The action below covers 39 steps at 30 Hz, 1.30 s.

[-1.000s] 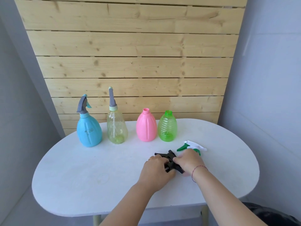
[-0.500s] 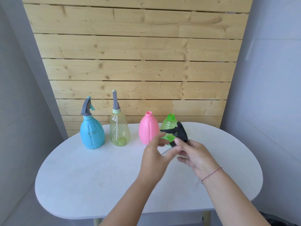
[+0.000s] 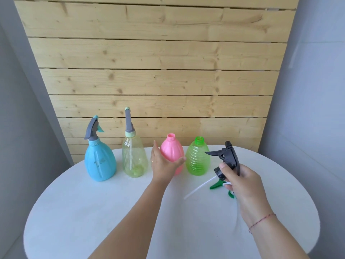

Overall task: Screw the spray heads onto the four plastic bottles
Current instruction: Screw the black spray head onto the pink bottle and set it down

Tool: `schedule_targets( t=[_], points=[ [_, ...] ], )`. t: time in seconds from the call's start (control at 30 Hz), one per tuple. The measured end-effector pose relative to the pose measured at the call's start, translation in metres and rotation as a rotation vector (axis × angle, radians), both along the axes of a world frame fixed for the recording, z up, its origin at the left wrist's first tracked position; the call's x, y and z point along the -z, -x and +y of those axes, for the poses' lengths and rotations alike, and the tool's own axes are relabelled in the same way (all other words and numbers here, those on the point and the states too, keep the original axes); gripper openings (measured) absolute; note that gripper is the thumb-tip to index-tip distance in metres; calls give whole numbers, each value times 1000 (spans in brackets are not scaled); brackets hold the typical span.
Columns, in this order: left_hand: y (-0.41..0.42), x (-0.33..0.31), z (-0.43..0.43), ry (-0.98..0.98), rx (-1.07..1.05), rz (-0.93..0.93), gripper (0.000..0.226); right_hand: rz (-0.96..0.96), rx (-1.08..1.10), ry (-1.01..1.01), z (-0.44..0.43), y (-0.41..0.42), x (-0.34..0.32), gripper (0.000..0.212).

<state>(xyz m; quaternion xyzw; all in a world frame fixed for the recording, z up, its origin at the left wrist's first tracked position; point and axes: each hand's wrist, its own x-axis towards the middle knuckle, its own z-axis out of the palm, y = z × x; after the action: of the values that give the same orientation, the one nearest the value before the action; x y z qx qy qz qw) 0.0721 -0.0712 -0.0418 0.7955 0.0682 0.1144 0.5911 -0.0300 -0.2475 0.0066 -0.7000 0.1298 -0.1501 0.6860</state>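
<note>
Four bottles stand in a row at the back of the white table (image 3: 93, 212). The blue bottle (image 3: 99, 163) and the pale yellow bottle (image 3: 134, 157) each carry a grey spray head. The pink bottle (image 3: 170, 153) and the green ribbed bottle (image 3: 197, 159) have bare open necks. My left hand (image 3: 163, 163) is open, its fingers spread around the pink bottle's lower body, touching or nearly touching it. My right hand (image 3: 240, 181) holds a black spray head (image 3: 226, 157) in the air to the right of the green bottle, its clear tube hanging down-left. A green-and-white spray head (image 3: 217, 185) lies on the table, partly hidden by that hand.
A wall of pale wooden planks (image 3: 155, 81) rises right behind the bottles. Grey walls close in on both sides. The table's rounded front edge runs near the bottom of the view.
Both hands lifted the black spray head off the table. My left hand then let go and reached to the pink bottle, while my right hand carried the head to the right.
</note>
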Motion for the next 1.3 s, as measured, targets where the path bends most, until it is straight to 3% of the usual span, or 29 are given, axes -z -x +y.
schedule_targets(
  t=[0.13,0.3,0.43,0.57,0.63,0.87,1.1,1.3],
  points=[
    [-11,10,4,65,38,14,124,-20,6,-7,2,-6,3,24],
    [7,8,9,76,17,-65,94,-68,18,-15,5,-6,-4,30],
    [45,2,13,17,43,-141,93,-277,109,44,6,6,-53,42],
    [78,-6,15,-83,91,-185,90,-517,151,132,14,21,-100,25],
    [89,-8,16,-110,95,-181,91,-554,156,179,20,26,-107,29],
    [111,-14,19,-155,121,-187,90,-526,81,271,37,26,-96,29],
    [121,-21,14,-135,230,-190,87,-384,-205,378,56,14,-66,12],
    [123,-31,20,77,439,-21,82,-272,-409,211,44,5,-52,12]
  ],
)
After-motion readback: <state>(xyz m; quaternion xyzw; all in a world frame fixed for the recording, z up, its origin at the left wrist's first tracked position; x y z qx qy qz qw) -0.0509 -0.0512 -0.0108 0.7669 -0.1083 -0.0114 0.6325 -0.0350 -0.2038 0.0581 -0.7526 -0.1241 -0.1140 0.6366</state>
